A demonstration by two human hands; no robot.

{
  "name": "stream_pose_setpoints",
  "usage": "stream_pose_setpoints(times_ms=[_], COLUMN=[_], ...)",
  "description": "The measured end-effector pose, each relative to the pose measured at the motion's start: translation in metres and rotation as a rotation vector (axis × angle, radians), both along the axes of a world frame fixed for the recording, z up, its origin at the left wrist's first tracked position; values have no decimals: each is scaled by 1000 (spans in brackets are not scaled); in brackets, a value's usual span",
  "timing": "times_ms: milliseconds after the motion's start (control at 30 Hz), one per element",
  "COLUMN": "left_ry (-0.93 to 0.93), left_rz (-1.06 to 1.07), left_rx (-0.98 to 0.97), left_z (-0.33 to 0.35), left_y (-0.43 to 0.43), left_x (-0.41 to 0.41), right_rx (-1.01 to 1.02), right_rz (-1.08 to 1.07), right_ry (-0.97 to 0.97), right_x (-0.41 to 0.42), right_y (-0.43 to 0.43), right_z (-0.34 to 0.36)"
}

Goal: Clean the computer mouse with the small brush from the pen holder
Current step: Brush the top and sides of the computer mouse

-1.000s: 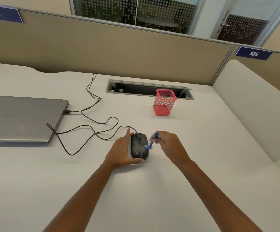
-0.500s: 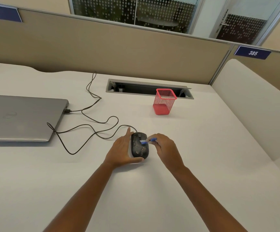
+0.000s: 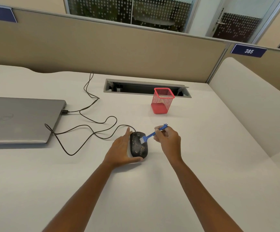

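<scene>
White tabletop (image 3: pixel 203 164), middle: bracing speckled black mouse (image 3: pixel 138 147) along left side and rear with flat left hand (image 3: pixel 120 151) to stop sliding, pinching blue brush (image 3: pixel 150 135) in right hand (image 3: pixel 169 141) with bristles on front buttons, red pen holder (image 3: pixel 162 104) toward far edge.

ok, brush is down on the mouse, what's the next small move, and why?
Probably sweep the brush back toward the rear of the mouse. The right hand pinches its blue handle, the white bristles sit near the front by the scroll wheel, and pale specks cover the middle and rear. The left hand braces the mouse, fingers along its left side, thumb behind it.
</scene>
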State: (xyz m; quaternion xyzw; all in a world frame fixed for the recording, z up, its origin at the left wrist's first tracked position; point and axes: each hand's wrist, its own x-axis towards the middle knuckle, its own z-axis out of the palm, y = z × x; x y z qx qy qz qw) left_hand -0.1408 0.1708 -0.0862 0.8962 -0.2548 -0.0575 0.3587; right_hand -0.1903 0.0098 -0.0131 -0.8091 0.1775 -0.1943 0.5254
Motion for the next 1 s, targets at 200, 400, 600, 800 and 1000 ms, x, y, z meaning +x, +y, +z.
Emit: stream_pose_setpoints(times_ms=[200,400,600,800,1000], left_ry=[8,1,4,2,-7], left_rz=[-9,-10,-23,-30,-30], left_rx=[-8,-28,-14,-18,-16], left_z=[1,1,1,2,0], left_y=[0,0,1,0,0], left_x=[0,0,0,0,1], right_rx=[174,181,222,169,240], right_rz=[-163,-202,-155,-293,-255], right_ry=[133,71,50,34,-59], right_x=[-8,-16,-21,-35,-36], right_y=[-15,-10,11,-3,5], right_z=[-11,-8,-15,-23,-21])
